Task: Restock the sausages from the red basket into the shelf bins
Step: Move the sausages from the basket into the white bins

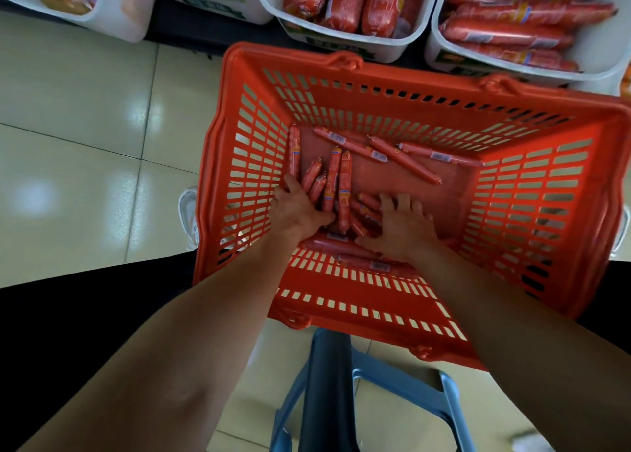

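Observation:
The red basket sits in front of me with several thin red sausages lying loose on its floor. Both hands are down inside it. My left hand rests on the sausages at the left, fingers curled against a small bunch. My right hand lies flat with fingers spread over sausages near the basket's near wall. Whether either hand has a sausage gripped is unclear. White shelf bins at the top hold thick and long red sausages.
More white bins with orange packs stand at the top left. A blue stool is under the basket's near edge. Glossy beige floor tiles spread to the left; a white shoe shows beside the basket.

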`<state>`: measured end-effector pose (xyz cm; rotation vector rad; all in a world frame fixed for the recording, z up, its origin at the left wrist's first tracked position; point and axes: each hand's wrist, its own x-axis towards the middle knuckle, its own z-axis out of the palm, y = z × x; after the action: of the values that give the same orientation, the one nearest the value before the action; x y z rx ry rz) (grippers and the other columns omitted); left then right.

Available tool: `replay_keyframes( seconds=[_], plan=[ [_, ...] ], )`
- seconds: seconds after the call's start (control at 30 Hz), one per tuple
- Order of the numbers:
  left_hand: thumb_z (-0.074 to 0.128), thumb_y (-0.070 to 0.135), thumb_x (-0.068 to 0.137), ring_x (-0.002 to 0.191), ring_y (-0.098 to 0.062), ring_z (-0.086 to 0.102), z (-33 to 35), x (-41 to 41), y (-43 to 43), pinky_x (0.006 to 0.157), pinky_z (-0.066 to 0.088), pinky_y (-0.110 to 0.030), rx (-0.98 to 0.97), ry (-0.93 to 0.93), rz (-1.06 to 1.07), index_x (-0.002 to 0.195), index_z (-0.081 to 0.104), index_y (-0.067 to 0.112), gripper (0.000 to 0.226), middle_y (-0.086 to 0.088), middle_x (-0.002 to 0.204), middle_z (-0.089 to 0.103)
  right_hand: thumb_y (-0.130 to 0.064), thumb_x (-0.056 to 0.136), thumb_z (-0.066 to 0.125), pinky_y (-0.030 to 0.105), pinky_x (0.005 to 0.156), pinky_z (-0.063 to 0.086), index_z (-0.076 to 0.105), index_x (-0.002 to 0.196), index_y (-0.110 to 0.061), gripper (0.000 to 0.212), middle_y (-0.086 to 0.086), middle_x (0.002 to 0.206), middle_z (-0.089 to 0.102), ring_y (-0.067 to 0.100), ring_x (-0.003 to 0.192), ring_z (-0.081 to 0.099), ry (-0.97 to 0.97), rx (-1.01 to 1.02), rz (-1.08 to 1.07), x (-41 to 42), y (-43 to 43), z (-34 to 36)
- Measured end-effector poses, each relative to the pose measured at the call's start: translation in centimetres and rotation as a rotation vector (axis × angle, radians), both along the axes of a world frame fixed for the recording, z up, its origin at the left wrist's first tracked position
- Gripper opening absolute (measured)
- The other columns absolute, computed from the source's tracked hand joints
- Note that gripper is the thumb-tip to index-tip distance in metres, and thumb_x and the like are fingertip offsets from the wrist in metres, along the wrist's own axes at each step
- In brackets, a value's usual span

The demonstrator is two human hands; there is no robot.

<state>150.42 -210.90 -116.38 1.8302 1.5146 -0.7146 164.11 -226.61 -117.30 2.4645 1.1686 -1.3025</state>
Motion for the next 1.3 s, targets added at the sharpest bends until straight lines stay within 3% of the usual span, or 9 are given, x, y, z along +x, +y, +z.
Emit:
replay_keyframes(
  seconds=[0.2, 0.33, 0.43, 0.53, 0.73, 0.87, 1.0, 1.1, 1.3],
  plan=[
    [0.088, 0.044, 0.064, 0.136, -0.037, 0.039, 0.2, 0.0, 0.6, 0.109, 0.038, -0.044, -0.052, -0.086, 0.082, 0.156, 0.005, 0.021, 0.126, -0.018, 0.152, 0.024, -0.068, 0.07, 0.07, 0.049, 0.094, 0.048, 0.044, 0.133, -0.016, 0.085, 0.012, 0.14, 0.037, 0.036, 0.124, 0.043, -0.029, -0.014, 0.039, 1.5, 1.0, -0.2],
    [0.076, 0.038, 0.083, 0.122, -0.024, 0.056, 0.9, 0.4, 0.5, 0.092, 0.042, -0.021, -0.14, -0.277, 0.091, 0.14, 0.044, 0.025, 0.066, 0.001, 0.13, 0.059, -0.068, 0.075, 0.065, 0.041, 0.089, 0.047, 0.048, 0.131, -0.019, 0.076, 0.009, 0.134, 0.051, 0.031, 0.119, 0.054, -0.012, -0.03, 0.044, 3.2, -0.1, 0.0],
    [0.065, 0.051, 0.089, 0.104, -0.021, 0.064, 1.1, 1.4, 0.1, 0.08, 0.046, -0.023, -0.128, -0.289, 0.123, 0.122, 0.061, 0.024, 0.043, 0.003, 0.107, 0.067, -0.058, 0.08, 0.065, 0.04, 0.089, 0.047, 0.046, 0.131, -0.021, 0.066, 0.01, 0.131, 0.057, 0.031, 0.118, 0.057, -0.068, -0.027, 0.02, 3.7, -0.8, 0.0],
    [0.068, 0.042, 0.09, 0.089, -0.009, 0.059, 1.2, 2.4, -0.2, 0.063, 0.037, -0.011, -0.047, -0.333, 0.214, 0.115, 0.065, 0.019, 0.034, 0.01, 0.093, 0.061, -0.052, 0.082, 0.065, 0.044, 0.091, 0.047, 0.045, 0.131, -0.022, 0.06, 0.01, 0.135, 0.054, 0.034, 0.121, 0.055, -0.121, -0.024, -0.054, 3.9, -1.3, 0.2],
    [0.062, 0.033, 0.095, 0.093, -0.014, 0.065, 0.6, 3.1, 0.7, 0.066, 0.043, -0.015, 0.092, -0.297, 0.234, 0.107, 0.065, 0.018, 0.02, 0.002, 0.1, 0.067, -0.045, 0.082, 0.068, 0.052, 0.094, 0.046, 0.043, 0.131, -0.013, 0.063, 0.017, 0.131, 0.055, 0.041, 0.121, 0.052, -0.255, -0.069, -0.236, 4.8, -1.8, 1.2],
    [0.065, 0.033, 0.093, 0.11, -0.025, 0.062, 0.1, 4.2, 1.2, 0.083, 0.045, -0.023, 0.107, -0.28, 0.289, 0.121, 0.057, 0.012, 0.036, -0.009, 0.117, 0.064, -0.042, 0.082, 0.073, 0.054, 0.095, 0.049, 0.04, 0.132, -0.014, 0.066, 0.018, 0.133, 0.054, 0.043, 0.12, 0.053, -0.237, -0.053, -0.305, 5.4, -2.2, 1.3],
    [0.071, 0.05, 0.084, 0.122, -0.028, 0.057, 0.1, 5.8, 1.3, 0.103, 0.042, -0.036, 0.053, -0.256, 0.358, 0.143, 0.036, 0.014, 0.077, -0.009, 0.131, 0.059, -0.074, 0.068, 0.068, 0.052, 0.106, 0.04, 0.032, 0.146, -0.023, 0.1, 0.012, 0.148, 0.04, 0.037, 0.133, 0.04, -0.089, 0.004, -0.232, 5.3, -1.9, 1.1],
    [0.073, 0.049, 0.083, 0.115, -0.02, 0.057, -0.1, 6.0, 1.6, 0.098, 0.043, -0.033, 0.023, -0.253, 0.329, 0.142, 0.039, 0.013, 0.077, -0.003, 0.121, 0.059, -0.076, 0.08, 0.051, 0.054, 0.11, 0.035, 0.032, 0.149, -0.021, 0.09, 0.012, 0.152, 0.037, 0.036, 0.139, 0.034, -0.075, 0.066, -0.263, 4.0, 0.2, 0.8],
    [0.073, 0.047, 0.084, 0.133, -0.034, 0.046, 0.2, 3.0, 2.2, 0.111, 0.035, -0.043, -0.061, -0.178, 0.202, 0.148, 0.023, 0.013, 0.088, -0.015, 0.142, 0.047, -0.046, 0.091, 0.061, 0.051, 0.096, 0.048, 0.047, 0.131, -0.009, 0.057, 0.016, 0.132, 0.051, 0.038, 0.124, 0.05, -0.135, 0.149, -0.186, 3.3, 3.3, 0.0]
  ],
)
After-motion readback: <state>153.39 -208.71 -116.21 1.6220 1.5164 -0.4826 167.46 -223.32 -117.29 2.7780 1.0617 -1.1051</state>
